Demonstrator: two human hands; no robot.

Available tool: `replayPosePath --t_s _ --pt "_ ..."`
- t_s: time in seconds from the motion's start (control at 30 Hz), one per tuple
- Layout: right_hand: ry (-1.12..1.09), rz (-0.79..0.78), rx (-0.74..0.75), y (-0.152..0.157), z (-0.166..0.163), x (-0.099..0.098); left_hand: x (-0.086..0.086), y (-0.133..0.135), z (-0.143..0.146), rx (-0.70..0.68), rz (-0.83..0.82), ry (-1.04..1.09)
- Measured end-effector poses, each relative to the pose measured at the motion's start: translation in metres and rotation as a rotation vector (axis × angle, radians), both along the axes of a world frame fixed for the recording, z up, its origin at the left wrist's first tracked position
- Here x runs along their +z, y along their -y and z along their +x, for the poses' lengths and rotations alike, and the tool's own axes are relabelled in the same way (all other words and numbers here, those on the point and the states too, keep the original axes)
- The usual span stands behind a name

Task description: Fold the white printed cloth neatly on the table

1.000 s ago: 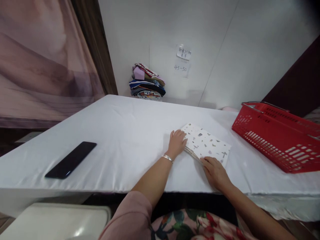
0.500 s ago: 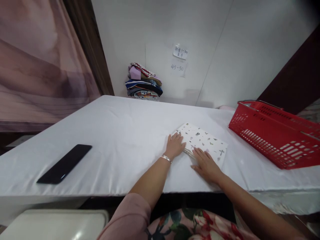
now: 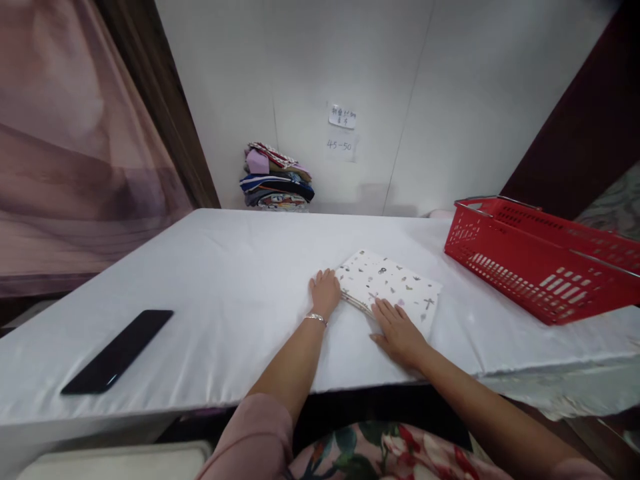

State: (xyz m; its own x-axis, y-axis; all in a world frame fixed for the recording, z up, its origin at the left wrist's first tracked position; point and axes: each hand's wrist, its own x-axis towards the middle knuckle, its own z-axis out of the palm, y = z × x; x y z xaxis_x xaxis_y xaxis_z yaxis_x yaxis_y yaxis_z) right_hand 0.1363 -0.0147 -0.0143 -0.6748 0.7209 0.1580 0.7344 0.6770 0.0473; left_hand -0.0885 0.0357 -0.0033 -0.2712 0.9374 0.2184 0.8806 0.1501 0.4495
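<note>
A folded white cloth (image 3: 395, 283) printed with small dark motifs lies on the white-covered table, its layered edge facing me. My right hand (image 3: 400, 333) rests flat on its near part, fingers outstretched and together, not gripping. At the cloth's left corner is my left hand (image 3: 326, 293), palm down, with a silvery bracelet at the wrist. Its fingers are slightly bent and sit on the tablecloth beside the corner, and I see nothing held in them.
A red plastic basket (image 3: 530, 267) with metal handles stands at the right. On the left lies a black flat slab like a phone (image 3: 117, 353). Stacked folded fabrics (image 3: 277, 180) sit by the back wall, beside paper notes (image 3: 341, 133). A pale seat (image 3: 120, 463) is below the table edge.
My left hand has slid off the cloth's top to its left corner. My right hand stays on the cloth. The whole view has shifted a little.
</note>
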Motion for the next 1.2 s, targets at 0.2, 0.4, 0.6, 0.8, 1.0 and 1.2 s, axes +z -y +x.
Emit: replayPosePath --t_s 0.2,0.4,0.6,0.8,1.0,1.2 --pt "0.014 -0.030 -0.019 0.001 -0.004 0.004 0.022 -0.013 0.027 -0.157 0.115 -0.151" --pt "-0.023 -0.169 -0.024 0.001 -0.003 0.007 0.009 -0.026 0.028 -0.222 -0.025 -0.192" --pt "-0.184 -0.410 -0.010 -0.025 0.013 0.033 0.001 -0.025 0.026 -0.211 -0.028 -0.197" --pt "-0.117 -0.198 -0.399 -0.076 0.043 0.026 0.002 -0.023 0.027 -0.211 -0.004 -0.201" --pt "-0.043 -0.116 -0.415 -0.084 0.055 -0.004 0.000 -0.024 0.028 -0.212 0.011 -0.214" --pt "-0.108 -0.118 -0.399 -0.084 0.054 0.000 -0.001 -0.025 0.028 -0.207 0.009 -0.212"
